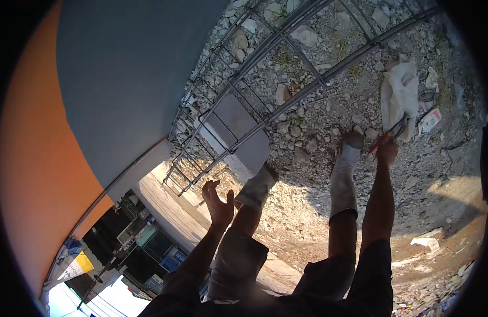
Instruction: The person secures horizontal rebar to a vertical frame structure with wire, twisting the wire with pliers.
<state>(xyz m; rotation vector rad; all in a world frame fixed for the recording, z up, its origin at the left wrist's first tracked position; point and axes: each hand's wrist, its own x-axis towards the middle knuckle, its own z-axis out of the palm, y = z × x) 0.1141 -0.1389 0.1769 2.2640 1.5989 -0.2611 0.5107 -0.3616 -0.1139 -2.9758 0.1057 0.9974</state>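
A long cage of steel rebar (270,117) with square stirrups slants across the upper middle of the head view. My left hand (218,205) is raised beside the cage's near end, fingers apart and holding nothing. Over at the right, my right hand (387,150) is closed around the red handles of pliers (397,128). The dark jaws of the pliers are over the edge of a crumpled white sack (401,87) on the ground. Beside the sack lie a white and red packet (429,120) and what looks like a small coil of wire (426,95).
A grey block (236,124) stands under the cage, close to my boots (344,166). Rubble and loose stones (302,153) cover the ground. A grey and orange wall (122,68) rises on the left, with a cluttered structure (159,245) below it.
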